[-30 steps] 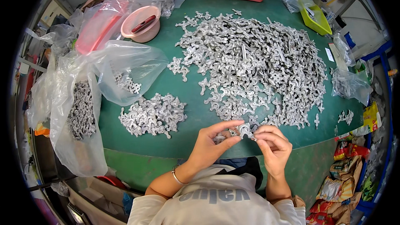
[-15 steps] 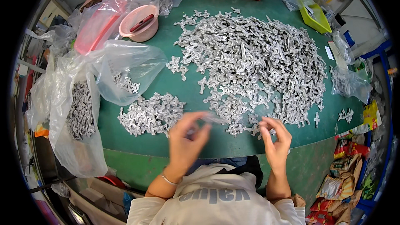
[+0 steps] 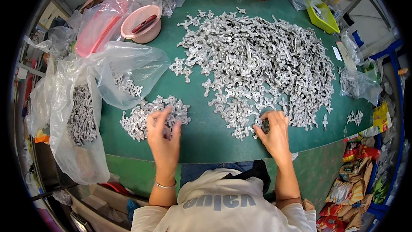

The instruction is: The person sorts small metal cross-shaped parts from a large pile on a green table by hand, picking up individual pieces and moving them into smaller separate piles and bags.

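Near the worktop's [image 3: 199, 139] front edge, the left hand [image 3: 164, 137] parts its fingers at the small metal heap [image 3: 136, 122], palm mostly hidden. The right hand [image 3: 275, 134] curls at the large metal heap [image 3: 257, 68], hold unclear. Seemingly, little is sorted aside; most is left.

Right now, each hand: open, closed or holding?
Left hand: open, fingers apart at the small heap; palm contents unclear.
Right hand: fingers curled at the large pile's near edge; grip cannot be told.
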Available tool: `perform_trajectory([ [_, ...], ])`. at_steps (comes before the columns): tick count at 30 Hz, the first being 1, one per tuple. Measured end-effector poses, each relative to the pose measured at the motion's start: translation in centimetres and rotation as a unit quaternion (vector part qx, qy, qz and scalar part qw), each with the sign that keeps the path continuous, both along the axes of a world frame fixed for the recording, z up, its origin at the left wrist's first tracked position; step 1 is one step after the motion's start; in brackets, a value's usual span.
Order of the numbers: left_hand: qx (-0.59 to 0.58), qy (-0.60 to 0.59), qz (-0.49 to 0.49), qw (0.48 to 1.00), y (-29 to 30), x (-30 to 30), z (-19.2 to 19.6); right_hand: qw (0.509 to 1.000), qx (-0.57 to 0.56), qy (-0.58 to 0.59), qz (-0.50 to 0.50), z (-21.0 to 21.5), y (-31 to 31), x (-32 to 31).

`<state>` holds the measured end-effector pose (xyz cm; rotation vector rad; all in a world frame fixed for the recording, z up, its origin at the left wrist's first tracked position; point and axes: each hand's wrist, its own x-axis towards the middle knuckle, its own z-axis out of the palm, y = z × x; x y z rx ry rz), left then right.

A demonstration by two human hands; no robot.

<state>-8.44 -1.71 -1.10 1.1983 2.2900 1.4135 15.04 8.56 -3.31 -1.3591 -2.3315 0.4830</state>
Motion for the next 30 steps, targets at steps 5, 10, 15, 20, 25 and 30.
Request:
perform_trajectory([
  [5, -0.012, -0.134, -0.187, 0.973, 0.2, 3.2, 0.1, 0.95, -0.093, 0.293, -0.054, -0.9, -0.3, 0.0],
  [10, -0.02, -0.337, -0.308, 0.889, 1.1, 5.6, 0.4, 0.76, -0.371, 0.534, -0.016, 1.6, -2.1, -1.1],
  [15, -0.007, -0.378, -0.382, 0.843, 2.1, 5.7, 1.2, 0.803, -0.332, 0.493, 0.03, 2.3, -3.2, -0.8],
  [20, -0.067, -0.495, -0.364, 0.787, 1.9, 5.5, 1.5, 0.773, -0.328, 0.543, 0.008, 3.7, -3.7, -1.2],
  [25, 0.008, -0.467, -0.335, 0.818, 1.7, 6.0, 0.9, 0.876, -0.197, 0.435, 0.07, 3.8, -4.1, 0.1],
  [30, 0.026, -0.453, -0.333, 0.827, 1.6, 6.3, 1.2, 0.937, -0.056, 0.335, 0.079, 4.6, -4.3, -0.3],
])
